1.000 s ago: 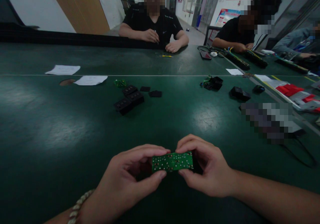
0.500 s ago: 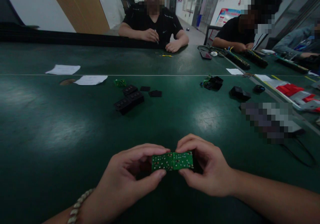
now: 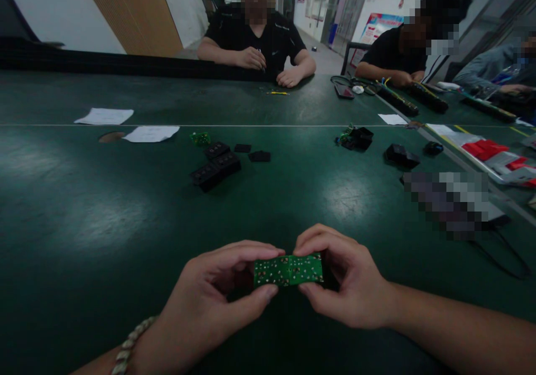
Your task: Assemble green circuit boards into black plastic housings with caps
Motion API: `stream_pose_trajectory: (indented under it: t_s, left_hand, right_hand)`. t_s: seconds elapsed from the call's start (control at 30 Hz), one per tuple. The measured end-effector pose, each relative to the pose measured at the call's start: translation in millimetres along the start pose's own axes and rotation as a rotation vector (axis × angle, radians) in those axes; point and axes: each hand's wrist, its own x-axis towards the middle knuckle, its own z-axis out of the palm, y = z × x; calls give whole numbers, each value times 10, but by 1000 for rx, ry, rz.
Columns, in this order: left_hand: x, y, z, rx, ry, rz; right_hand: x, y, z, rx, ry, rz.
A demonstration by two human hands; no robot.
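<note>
A green circuit board [image 3: 288,269] with silvery solder points is held level between my hands, near the front of the table. It has two halves that meet at a seam in the middle. My left hand [image 3: 228,283] pinches the left half by its upper and lower edges, between fingers and thumb. On the other half my right hand [image 3: 341,277] has the same kind of grip. The underside of the board is hidden, and so are most of the curled fingers.
Black plastic housings [image 3: 216,169] and flat black pieces [image 3: 259,156] lie ahead, beside a small green board [image 3: 200,138]. Farther right are a black box with wires [image 3: 358,139] and another black part [image 3: 401,155]. Paper sheets [image 3: 151,134] lie at left. People sit across the table.
The right half of the board has tilted slightly, and the seam between the halves looks less distinct. Both hands keep nearly the same place and grip.
</note>
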Motion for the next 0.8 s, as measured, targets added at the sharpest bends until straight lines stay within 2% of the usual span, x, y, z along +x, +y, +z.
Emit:
stream_pose_trajectory:
  t_s: [0.4, 0.8]
  left_hand:
    - [-18, -58, -6, -23, -26, 2]
    - [-7, -24, -6, -12, -4, -5]
  right_hand:
    - [8, 9, -6, -11, -3, -3]
    - [9, 4, -17, -24, -11, -1]
